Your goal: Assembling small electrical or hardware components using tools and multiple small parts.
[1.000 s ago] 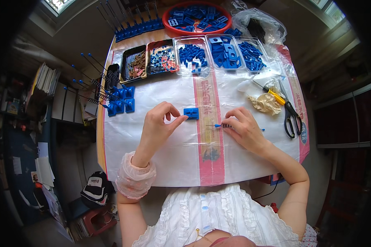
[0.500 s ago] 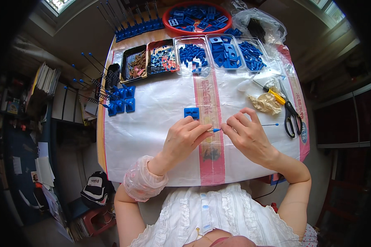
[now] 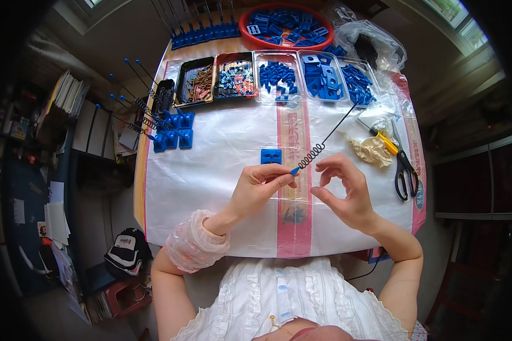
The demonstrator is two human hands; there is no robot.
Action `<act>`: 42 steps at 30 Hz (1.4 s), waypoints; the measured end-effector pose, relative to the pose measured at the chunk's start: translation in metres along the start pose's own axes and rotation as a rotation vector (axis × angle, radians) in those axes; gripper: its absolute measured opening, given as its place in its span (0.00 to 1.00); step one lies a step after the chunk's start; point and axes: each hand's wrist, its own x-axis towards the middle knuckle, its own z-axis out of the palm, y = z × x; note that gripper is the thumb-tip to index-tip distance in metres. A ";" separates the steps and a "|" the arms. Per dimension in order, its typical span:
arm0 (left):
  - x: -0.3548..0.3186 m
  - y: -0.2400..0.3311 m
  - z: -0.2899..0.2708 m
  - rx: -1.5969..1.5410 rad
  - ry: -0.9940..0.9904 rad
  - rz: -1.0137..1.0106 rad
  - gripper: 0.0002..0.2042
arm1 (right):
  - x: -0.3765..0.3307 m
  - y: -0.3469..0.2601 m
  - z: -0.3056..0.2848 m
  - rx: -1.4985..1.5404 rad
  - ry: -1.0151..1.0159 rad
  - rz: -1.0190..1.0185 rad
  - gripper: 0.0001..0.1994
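Over the middle of the table, my left hand [image 3: 260, 186] pinches a small blue cone-shaped plastic piece [image 3: 294, 171]. A black coiled spring wire [image 3: 311, 156] joins its end and slants up to the right, its straight far part reaching the tray of blue pieces. My right hand [image 3: 350, 196] hangs just right of the coil, thumb and fingers apart, holding nothing. Just beyond my left fingers lies a blue plastic base [image 3: 271, 156] on the white sheet.
Trays of brown screws [image 3: 199, 82], small metal nuts [image 3: 235, 77] and blue parts [image 3: 277, 77] line the back. A red basin [image 3: 246, 31] stands behind them. Finished-looking blue bases with spring wires [image 3: 173, 133] sit at left; scissors [image 3: 404, 176] and a yellow-handled screwdriver [image 3: 387, 142] lie right.
My right hand has let go near the blue cone and opened. The spring wire has swung from pointing right to slanting away up to the right, while my left hand keeps its pinch.
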 end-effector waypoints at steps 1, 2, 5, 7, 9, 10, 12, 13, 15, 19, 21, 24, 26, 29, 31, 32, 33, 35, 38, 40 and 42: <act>-0.001 0.001 0.001 0.003 -0.001 -0.006 0.08 | 0.006 0.003 -0.001 0.181 -0.008 0.143 0.20; -0.001 0.001 0.001 0.007 -0.003 -0.012 0.08 | 0.008 0.012 0.000 0.277 -0.044 0.158 0.20; 0.000 0.000 0.002 0.017 0.020 0.006 0.08 | 0.018 0.012 0.010 0.388 -0.061 0.168 0.16; 0.000 0.001 0.000 0.067 0.038 0.028 0.08 | 0.024 0.008 0.016 0.449 -0.053 0.203 0.13; 0.000 0.002 0.000 0.085 0.053 0.041 0.08 | 0.029 0.007 0.018 0.464 -0.054 0.207 0.11; -0.001 0.003 0.000 0.077 0.058 0.044 0.08 | 0.031 0.009 0.019 0.449 -0.058 0.192 0.11; -0.001 0.003 0.000 0.063 0.065 0.056 0.08 | 0.034 0.010 0.021 0.401 -0.062 0.153 0.10; -0.001 0.003 0.000 0.057 0.067 0.065 0.08 | 0.035 0.011 0.022 0.367 -0.061 0.129 0.10; 0.000 0.001 0.000 0.060 0.083 0.088 0.08 | 0.037 0.011 0.024 0.322 -0.058 0.102 0.10; 0.001 0.009 -0.003 0.273 0.111 0.139 0.11 | 0.045 0.004 0.023 0.233 -0.019 0.042 0.10; 0.001 0.019 -0.007 0.396 0.163 0.187 0.13 | 0.052 0.000 0.020 0.196 0.009 0.010 0.09; 0.003 0.025 -0.017 0.490 0.305 0.311 0.16 | 0.068 -0.008 0.013 0.180 0.038 0.003 0.09; 0.007 0.029 -0.029 0.606 0.319 0.339 0.19 | 0.076 -0.008 0.015 0.185 0.050 -0.005 0.09; 0.014 0.037 -0.039 0.837 0.258 0.342 0.25 | 0.083 -0.004 0.017 0.138 0.031 -0.041 0.10; 0.015 0.036 -0.043 0.962 0.226 0.338 0.28 | 0.082 0.008 0.021 0.062 -0.026 -0.069 0.12; 0.016 0.030 -0.045 1.006 0.215 0.334 0.29 | 0.081 0.009 0.023 0.064 -0.020 -0.057 0.12; 0.016 0.027 -0.047 1.050 0.205 0.330 0.30 | 0.082 0.010 0.024 0.064 -0.025 -0.049 0.12; 0.015 0.025 -0.046 1.054 0.201 0.251 0.29 | 0.083 0.012 0.026 0.064 -0.035 -0.034 0.12; 0.014 0.022 -0.045 1.071 0.198 0.210 0.27 | 0.085 0.018 0.028 0.017 -0.061 -0.092 0.12; 0.015 0.019 -0.046 1.073 0.193 0.207 0.24 | 0.086 0.022 0.033 0.020 -0.019 -0.130 0.10; 0.016 0.015 -0.047 1.065 0.187 0.202 0.22 | 0.087 0.023 0.035 0.015 -0.004 -0.151 0.10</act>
